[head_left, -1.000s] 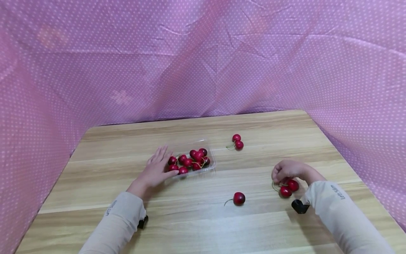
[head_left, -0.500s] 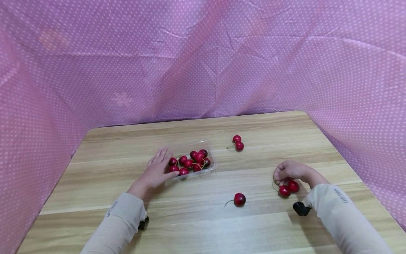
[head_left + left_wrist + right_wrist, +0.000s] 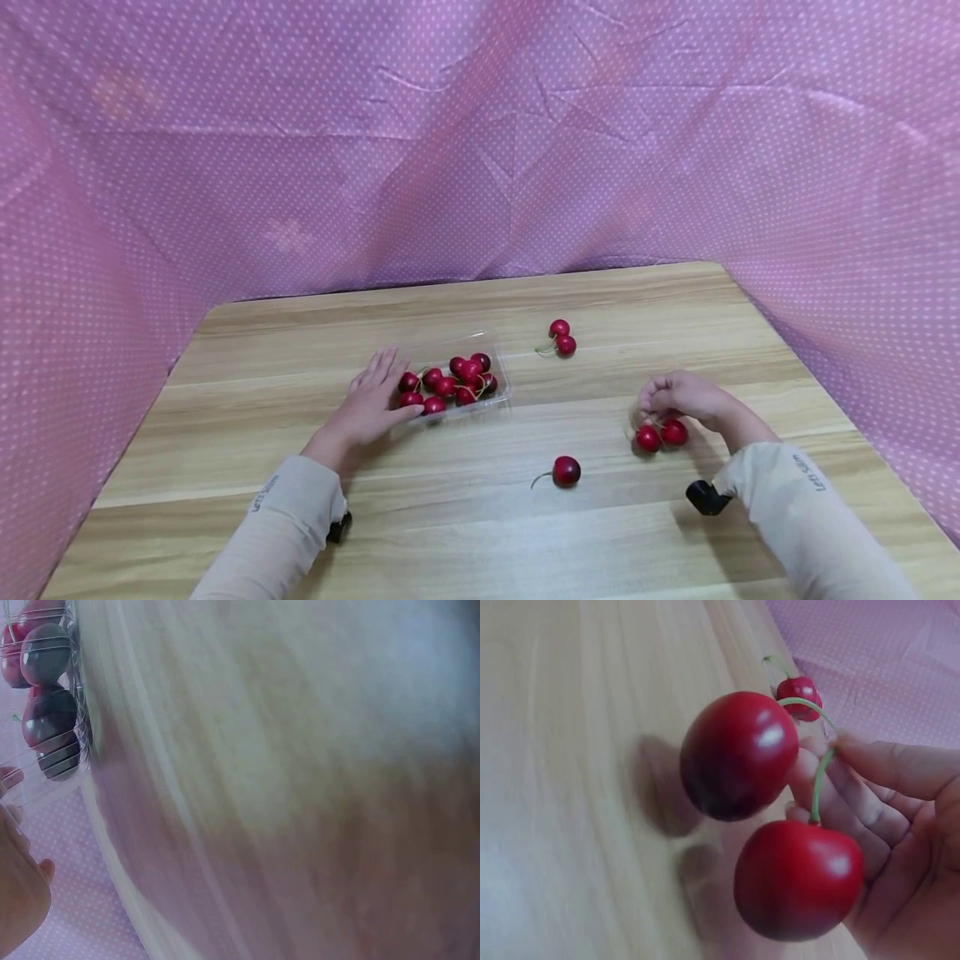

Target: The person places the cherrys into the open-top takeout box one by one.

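My right hand (image 3: 684, 397) pinches the green stems of a pair of red cherries (image 3: 799, 881) between thumb and finger. In the right wrist view both fruits dangle from the stems, their shadows set apart from them on the wood. My left hand (image 3: 367, 404) rests with fingers spread against the left end of a clear plastic container (image 3: 504, 387). Several red cherries (image 3: 445, 386) with stems lie inside it. The left wrist view catches only part of the hand (image 3: 22, 892) beside the container's ribbed wall (image 3: 81, 712).
A single cherry (image 3: 566, 472) lies on the wooden table (image 3: 450, 533) between the hands, its stem to the left. Farther back is another cherry pair (image 3: 562, 337), right of the container. A pink dotted cloth (image 3: 480, 167) hangs behind the table.
The right hand has lifted the cherry pair by its stems and shifted it slightly left. My left hand and the container have stayed in place.
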Tool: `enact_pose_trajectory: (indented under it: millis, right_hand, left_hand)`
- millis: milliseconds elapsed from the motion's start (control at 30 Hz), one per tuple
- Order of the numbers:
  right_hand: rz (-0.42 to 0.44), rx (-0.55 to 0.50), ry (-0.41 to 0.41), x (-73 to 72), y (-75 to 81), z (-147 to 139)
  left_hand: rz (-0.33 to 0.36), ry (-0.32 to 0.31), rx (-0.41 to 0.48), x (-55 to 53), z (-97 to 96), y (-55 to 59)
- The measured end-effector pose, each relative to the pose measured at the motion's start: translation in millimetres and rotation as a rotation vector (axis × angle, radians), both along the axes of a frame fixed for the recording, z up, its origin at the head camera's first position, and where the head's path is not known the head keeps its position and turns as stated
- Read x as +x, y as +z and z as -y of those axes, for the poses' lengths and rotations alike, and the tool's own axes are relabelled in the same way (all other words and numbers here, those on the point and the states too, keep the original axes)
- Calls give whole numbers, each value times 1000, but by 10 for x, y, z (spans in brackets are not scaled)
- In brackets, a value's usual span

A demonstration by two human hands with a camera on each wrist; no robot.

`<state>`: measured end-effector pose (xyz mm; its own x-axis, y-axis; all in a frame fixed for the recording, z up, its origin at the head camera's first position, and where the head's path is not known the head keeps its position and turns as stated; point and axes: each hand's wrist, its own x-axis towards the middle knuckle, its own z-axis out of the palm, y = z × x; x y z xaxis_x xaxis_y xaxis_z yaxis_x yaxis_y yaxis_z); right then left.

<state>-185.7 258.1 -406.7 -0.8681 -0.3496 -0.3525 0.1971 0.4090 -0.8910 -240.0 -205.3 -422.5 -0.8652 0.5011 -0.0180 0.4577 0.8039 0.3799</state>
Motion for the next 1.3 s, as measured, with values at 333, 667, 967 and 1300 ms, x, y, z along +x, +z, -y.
enact_pose_trajectory:
  millis: [333,667,967,1300]
  right_hand:
    - [-59,-68,-112,-30,89,212]
    - [-88,-175,-153,-106,89,494]
    - [-107,-268,-180,-193,8,764]
    - [-85,-321,-206,-242,-6,1047]
  left_hand:
    - [16,6,-3,5,2,3]
    - [-1,4,-3,49,-12,-29]
    - [-13,14,-1,96,-45,-29]
    - [-17,16,-4,136,-102,-35]
